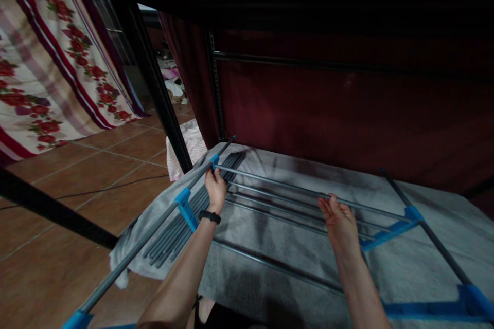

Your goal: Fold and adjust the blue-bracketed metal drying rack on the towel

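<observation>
A partly assembled rack of grey metal tubes and blue plastic connectors stands on a grey blanket (pixel 247 282). My left hand (pixel 216 188), with a dark band on the wrist, is closed at the left end of a crosswise tube (pixel 270 181), right by a blue connector (pixel 215 160) on the left side pole. My right hand (pixel 339 219) pinches the same tube farther right, short of the right blue connector (pixel 413 213). Several thinner tubes run parallel below it. Another blue connector bracket (pixel 186 208) sits nearer me on the left pole.
A bundle of loose grey tubes (pixel 173 236) lies on the blanket at left. Black metal posts (pixel 158 82) and a dark overhead surface frame the space. A maroon cloth (pixel 328 108) hangs behind. At left are a floral curtain (pixel 73 56), a tiled floor (pixel 104 169) and a cable (pixel 127 183).
</observation>
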`<state>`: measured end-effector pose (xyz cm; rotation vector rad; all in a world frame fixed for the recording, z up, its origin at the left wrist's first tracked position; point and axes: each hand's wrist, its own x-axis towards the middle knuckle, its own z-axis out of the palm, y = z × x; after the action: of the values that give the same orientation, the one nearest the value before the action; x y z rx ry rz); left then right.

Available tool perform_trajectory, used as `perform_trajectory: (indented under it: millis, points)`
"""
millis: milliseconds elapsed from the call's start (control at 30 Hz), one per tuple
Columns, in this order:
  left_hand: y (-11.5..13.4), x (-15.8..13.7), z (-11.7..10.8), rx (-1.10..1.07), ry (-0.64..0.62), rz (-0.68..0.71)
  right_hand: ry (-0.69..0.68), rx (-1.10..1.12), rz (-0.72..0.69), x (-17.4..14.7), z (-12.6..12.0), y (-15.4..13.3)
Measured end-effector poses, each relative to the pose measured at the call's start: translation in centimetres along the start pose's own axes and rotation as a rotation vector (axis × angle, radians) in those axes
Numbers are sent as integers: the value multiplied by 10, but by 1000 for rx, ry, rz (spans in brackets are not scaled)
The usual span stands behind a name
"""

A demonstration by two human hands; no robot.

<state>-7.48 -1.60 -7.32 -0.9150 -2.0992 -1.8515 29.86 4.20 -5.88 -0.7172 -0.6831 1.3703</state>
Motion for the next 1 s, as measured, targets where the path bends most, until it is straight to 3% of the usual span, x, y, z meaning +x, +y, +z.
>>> perform_trajectory:
  millis: [233,667,1000]
  points:
    - [2,0,6,-11,0,-28,24,-35,-43,-6,12,7]
    - [4,5,0,7,-67,-29,-10,0,6,-3,14,-1]
    - [6,16,-5,162,-136,0,-23,32,36,3,20,-7]
